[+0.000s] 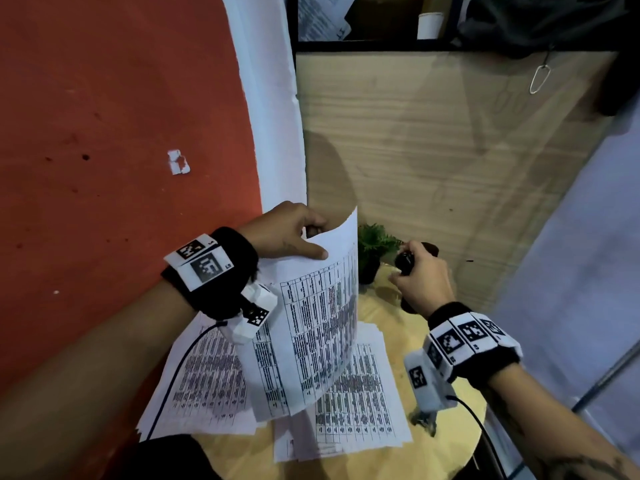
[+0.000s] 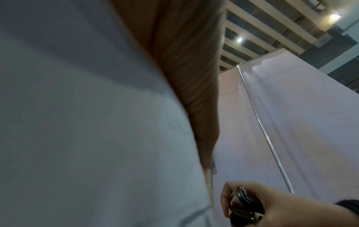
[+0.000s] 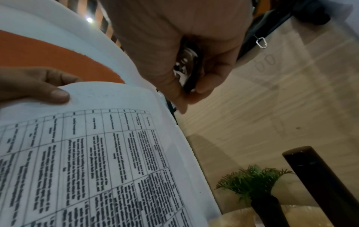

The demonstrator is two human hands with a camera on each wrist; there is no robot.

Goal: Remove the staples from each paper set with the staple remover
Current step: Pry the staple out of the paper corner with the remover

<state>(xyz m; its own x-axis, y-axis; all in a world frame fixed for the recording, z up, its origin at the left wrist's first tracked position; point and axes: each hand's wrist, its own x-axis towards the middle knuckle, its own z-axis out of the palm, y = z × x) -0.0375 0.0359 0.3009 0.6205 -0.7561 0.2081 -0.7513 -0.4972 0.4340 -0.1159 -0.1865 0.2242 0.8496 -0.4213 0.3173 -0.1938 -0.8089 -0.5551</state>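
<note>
My left hand (image 1: 298, 233) pinches the top edge of a printed paper set (image 1: 322, 323) and holds it upright above the round wooden table (image 1: 398, 320); the thumb (image 3: 56, 93) lies on the front sheet (image 3: 101, 153). To its right, apart from the sheet, my right hand (image 1: 420, 271) grips a black staple remover (image 1: 404, 262), whose metal jaws show between the fingers (image 3: 186, 64) in the right wrist view. The left wrist view is mostly filled by the back of the paper (image 2: 87, 122), with the remover (image 2: 244, 204) low at the right. No staple is visible.
More printed sheets (image 1: 353, 403) lie spread on the table under the raised set. A small green plant (image 1: 375, 244) in a dark pot stands behind, against a wooden panel (image 1: 450, 150). A red wall (image 1: 104, 133) is on the left, a pale partition (image 1: 571, 271) on the right.
</note>
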